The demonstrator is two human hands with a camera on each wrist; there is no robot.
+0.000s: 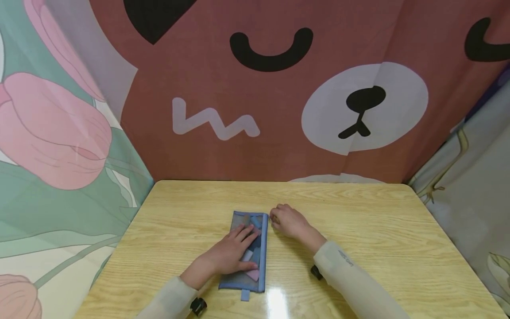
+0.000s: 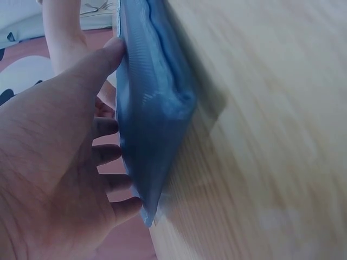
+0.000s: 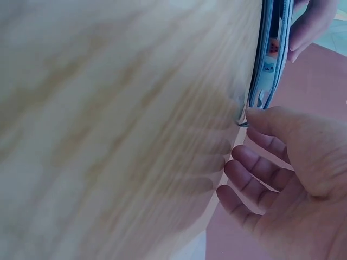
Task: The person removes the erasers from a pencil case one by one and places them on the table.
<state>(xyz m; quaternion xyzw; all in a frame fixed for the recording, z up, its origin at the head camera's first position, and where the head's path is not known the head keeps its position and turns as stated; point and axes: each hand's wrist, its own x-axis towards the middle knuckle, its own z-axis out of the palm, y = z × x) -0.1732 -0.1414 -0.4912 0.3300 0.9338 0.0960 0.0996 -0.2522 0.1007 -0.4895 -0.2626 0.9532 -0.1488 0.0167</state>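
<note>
A blue zip pouch point(image 1: 263, 261) with see-through mesh lies lengthwise on the table, and pale, pink and blue items show through its face. My left hand point(image 1: 228, 252) rests on the mesh with fingers spread, holding the pouch flat. At the far right corner, my right hand point(image 1: 290, 222) pinches a small zipper pull point(image 3: 244, 125) between thumb and forefinger; its other fingers are bent. In the right wrist view the zipper edge point(image 3: 259, 59) stands parted, with small printed items point(image 3: 269, 67) showing between its sides. The pouch's side point(image 2: 152, 119) looks thick in the left wrist view.
The wood-grain table point(image 1: 358, 212) extends around the pouch. A fabric backdrop with a bear print point(image 1: 279, 155) hangs behind its far edge, and flowered cloth point(image 1: 52, 212) hangs at the left. A fabric tab point(image 1: 245, 295) sticks out from the pouch's near end.
</note>
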